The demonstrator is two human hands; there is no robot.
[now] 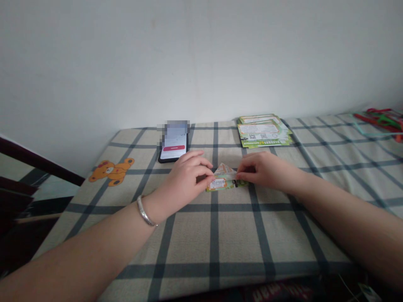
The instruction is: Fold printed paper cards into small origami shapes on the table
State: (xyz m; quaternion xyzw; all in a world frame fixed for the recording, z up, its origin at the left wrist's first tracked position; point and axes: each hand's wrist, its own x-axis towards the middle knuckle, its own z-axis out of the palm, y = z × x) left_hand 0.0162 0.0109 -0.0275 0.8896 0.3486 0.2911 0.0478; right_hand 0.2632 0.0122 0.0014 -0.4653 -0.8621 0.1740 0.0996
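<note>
A small printed sheet of paper [224, 181], green, white and orange, lies partly folded on the checked cloth, with a pointed top. My left hand [192, 171] grips its left edge between thumb and fingers; a silver bangle [145, 211] circles that wrist. At the paper's right side, my right hand [264, 170] pinches the edge, its other fingers curled in. Just beyond my left hand lies a dark-cased phone [174, 147] with a lit screen, part of which is blurred. Behind the right hand rests a stack of similar printed sheets [262, 131].
A checked cloth [195, 239] covers the surface, which meets a white wall [201, 58] at the back. An orange bear picture [111, 171] is at the left. Red and green items [382, 121] sit at the far right. Dark wooden rails [37, 163] stand beyond the left edge.
</note>
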